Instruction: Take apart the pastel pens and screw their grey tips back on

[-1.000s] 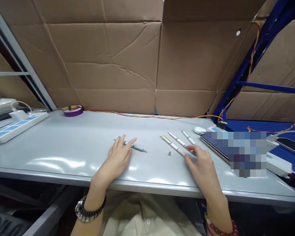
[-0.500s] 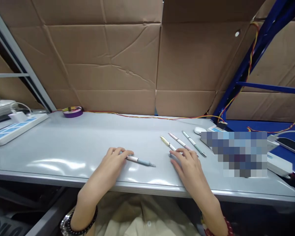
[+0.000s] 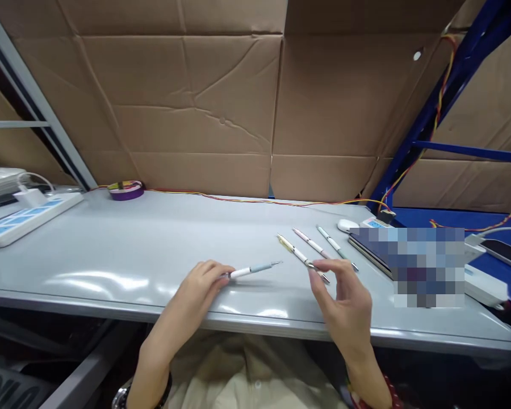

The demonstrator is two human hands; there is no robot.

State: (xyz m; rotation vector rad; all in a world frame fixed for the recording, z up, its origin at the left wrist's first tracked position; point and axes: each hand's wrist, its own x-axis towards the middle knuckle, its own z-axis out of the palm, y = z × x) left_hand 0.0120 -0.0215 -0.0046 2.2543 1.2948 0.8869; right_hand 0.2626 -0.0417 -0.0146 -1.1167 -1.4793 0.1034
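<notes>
My left hand pinches a white and light-blue pen by its rear end, slightly above the table. The pen's thin bare front points right. Between the thumb and forefinger of my right hand is a small grey pen tip, partly covered by the fingers. Behind that hand lie a yellow and white pen, a pink and white pen and a green and white pen, side by side and slanted. The fingers of my right hand overlap the pens in the view.
A purple roll of tape sits at the back left. Power strips and chargers stand at the left. On the right are a white mouse-like object, a stack with a blurred top and a phone. Cardboard walls the back.
My left hand has picked up the blue and white pen and tilted its front upward. My right hand has taken the small grey tip off the table and lifted it.
</notes>
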